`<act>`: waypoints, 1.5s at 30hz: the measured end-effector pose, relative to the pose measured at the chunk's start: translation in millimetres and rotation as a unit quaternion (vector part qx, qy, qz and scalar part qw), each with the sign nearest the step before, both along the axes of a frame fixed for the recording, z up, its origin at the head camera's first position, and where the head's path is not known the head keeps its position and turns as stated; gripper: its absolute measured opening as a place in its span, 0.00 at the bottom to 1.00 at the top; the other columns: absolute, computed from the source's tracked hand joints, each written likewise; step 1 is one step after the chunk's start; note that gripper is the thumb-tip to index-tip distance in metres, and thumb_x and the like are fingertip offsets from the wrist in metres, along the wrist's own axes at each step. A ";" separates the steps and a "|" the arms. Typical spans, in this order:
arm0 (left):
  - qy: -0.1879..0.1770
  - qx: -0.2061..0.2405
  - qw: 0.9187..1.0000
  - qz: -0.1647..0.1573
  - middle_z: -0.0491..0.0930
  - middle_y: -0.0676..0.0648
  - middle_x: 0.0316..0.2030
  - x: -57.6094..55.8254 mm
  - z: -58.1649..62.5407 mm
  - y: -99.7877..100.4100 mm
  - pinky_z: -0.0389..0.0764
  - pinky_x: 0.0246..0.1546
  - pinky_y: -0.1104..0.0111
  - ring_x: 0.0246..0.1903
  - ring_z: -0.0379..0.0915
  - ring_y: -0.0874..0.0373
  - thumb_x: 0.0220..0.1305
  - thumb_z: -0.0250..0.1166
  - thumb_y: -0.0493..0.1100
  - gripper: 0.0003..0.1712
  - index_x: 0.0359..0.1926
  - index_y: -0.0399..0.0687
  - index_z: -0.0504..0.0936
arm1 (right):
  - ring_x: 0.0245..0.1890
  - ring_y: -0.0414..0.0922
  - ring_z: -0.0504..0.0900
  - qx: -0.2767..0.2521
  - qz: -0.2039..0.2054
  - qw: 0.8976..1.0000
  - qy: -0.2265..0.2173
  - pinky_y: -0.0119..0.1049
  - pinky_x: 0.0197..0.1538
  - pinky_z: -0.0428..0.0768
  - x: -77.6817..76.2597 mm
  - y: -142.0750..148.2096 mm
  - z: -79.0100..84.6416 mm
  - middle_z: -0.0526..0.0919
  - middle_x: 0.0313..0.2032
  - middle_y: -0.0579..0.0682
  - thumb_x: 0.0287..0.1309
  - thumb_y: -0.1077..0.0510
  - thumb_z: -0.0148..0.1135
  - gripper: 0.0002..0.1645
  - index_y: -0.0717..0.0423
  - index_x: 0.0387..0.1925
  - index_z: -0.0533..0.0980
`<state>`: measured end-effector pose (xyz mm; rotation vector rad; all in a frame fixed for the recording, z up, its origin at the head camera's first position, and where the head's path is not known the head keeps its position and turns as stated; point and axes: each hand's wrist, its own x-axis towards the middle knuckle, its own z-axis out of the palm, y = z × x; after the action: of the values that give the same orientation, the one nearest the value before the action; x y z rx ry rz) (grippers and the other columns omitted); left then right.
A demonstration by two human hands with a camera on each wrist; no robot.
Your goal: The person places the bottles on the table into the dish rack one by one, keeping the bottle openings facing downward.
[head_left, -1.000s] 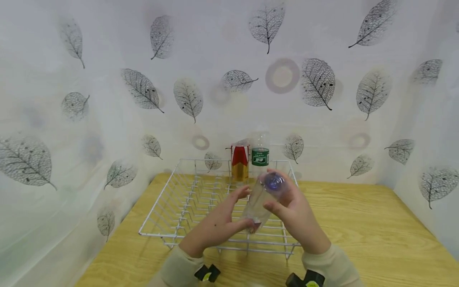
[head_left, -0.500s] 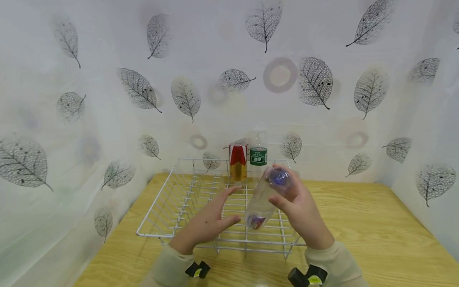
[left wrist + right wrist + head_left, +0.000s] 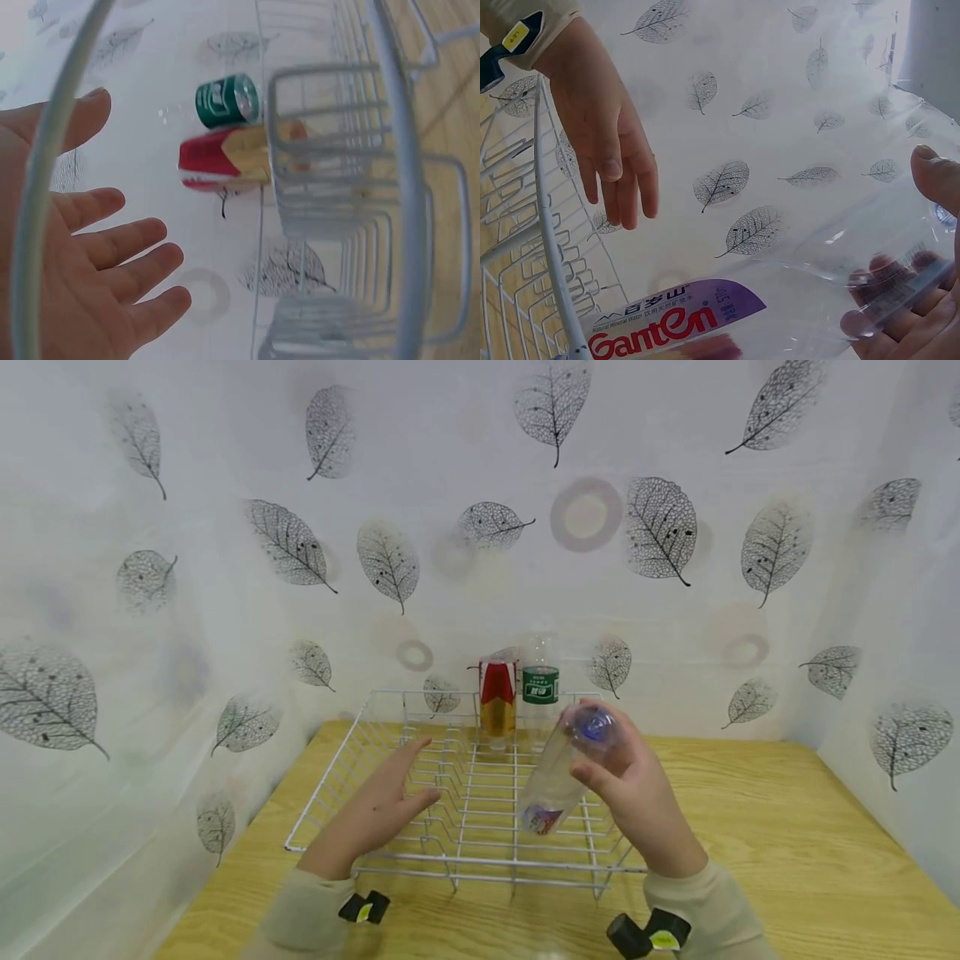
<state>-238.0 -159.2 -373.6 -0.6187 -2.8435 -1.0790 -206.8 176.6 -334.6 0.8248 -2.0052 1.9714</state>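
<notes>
My right hand holds a clear plastic bottle tilted above the white wire rack. A round blue end of the bottle points up and toward me, near my right thumb. In the right wrist view, the bottle's purple and white label reads "Ganten". My left hand is over the rack's left part, apart from the bottle, with fingers extended and nothing in it. In the left wrist view, its palm and spread fingers show beside the rack's wires.
At the rack's back stand a red and gold container and a clear bottle with a green label. The rack sits on a wooden table. A leaf-patterned sheet surrounds the table's back and sides.
My left hand has come off the bottle's lower end and moved left. My right hand, still holding the bottle, has shifted slightly to the right.
</notes>
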 end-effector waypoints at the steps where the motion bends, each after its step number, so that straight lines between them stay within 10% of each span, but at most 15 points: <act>1: 0.001 0.000 1.000 0.006 0.51 0.39 0.77 -0.3 -1.3 -4.1 0.56 0.70 0.39 0.75 0.49 0.38 0.72 0.64 0.54 0.45 0.81 0.53 0.51 | 0.65 0.51 0.74 -0.002 0.003 1.000 0.003 0.42 0.61 0.78 -0.1 0.2 0.2 0.72 0.65 0.57 0.66 0.67 0.64 0.39 0.55 0.74 0.60; 21: -0.017 -0.023 0.996 0.080 0.46 0.32 0.77 -11.3 -8.6 -85.9 0.53 0.68 0.34 0.74 0.44 0.31 0.74 0.60 0.55 0.47 0.80 0.41 0.46 | 0.65 0.51 0.74 -0.021 0.019 1.000 0.006 0.42 0.60 0.79 -3.1 2.8 2.2 0.72 0.64 0.58 0.67 0.67 0.62 0.38 0.54 0.75 0.60; 45: -0.081 0.042 0.994 0.057 0.51 0.27 0.74 -21.1 -24.6 -120.2 0.53 0.68 0.35 0.72 0.49 0.28 0.79 0.50 0.39 0.39 0.80 0.37 0.41 | 0.66 0.51 0.72 -0.021 0.020 1.000 0.002 0.41 0.61 0.78 -4.6 4.1 -2.0 0.72 0.65 0.58 0.67 0.67 0.63 0.39 0.52 0.74 0.61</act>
<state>-259.2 -279.4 -398.3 -0.3727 -2.9060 -1.2758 -211.4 180.7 -336.6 0.8650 -1.9529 2.0254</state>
